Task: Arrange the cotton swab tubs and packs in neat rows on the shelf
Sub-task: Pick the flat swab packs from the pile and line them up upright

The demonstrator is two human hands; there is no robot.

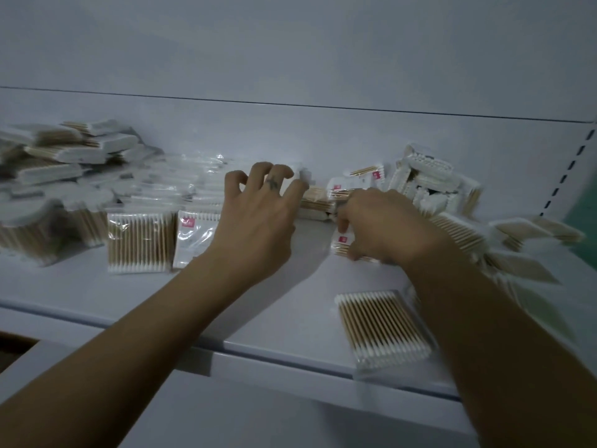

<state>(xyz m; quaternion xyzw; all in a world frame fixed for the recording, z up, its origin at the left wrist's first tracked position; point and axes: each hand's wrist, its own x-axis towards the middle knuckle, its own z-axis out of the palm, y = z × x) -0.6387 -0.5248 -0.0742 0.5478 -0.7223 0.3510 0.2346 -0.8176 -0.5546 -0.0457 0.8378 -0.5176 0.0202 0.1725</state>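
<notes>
Clear packs of wooden cotton swabs lie scattered over the white shelf (290, 324). My left hand (258, 218) hovers at mid shelf with its fingers spread and loosely curled, holding nothing, over packs lying flat. My right hand (378, 227) curls its fingers round a small pack with a red label (343, 244). One flat pack (384, 328) lies near the front edge under my right forearm. Two packs (139, 242) sit side by side left of my left hand. Round tubs (51, 218) stand blurred at the far left.
A loose heap of packs (74, 150) is piled at the back left. Another heap (433, 185) leans on the back wall at the right, with more packs (517, 253) spilling rightward. A slotted upright (568, 169) bounds the shelf at the right.
</notes>
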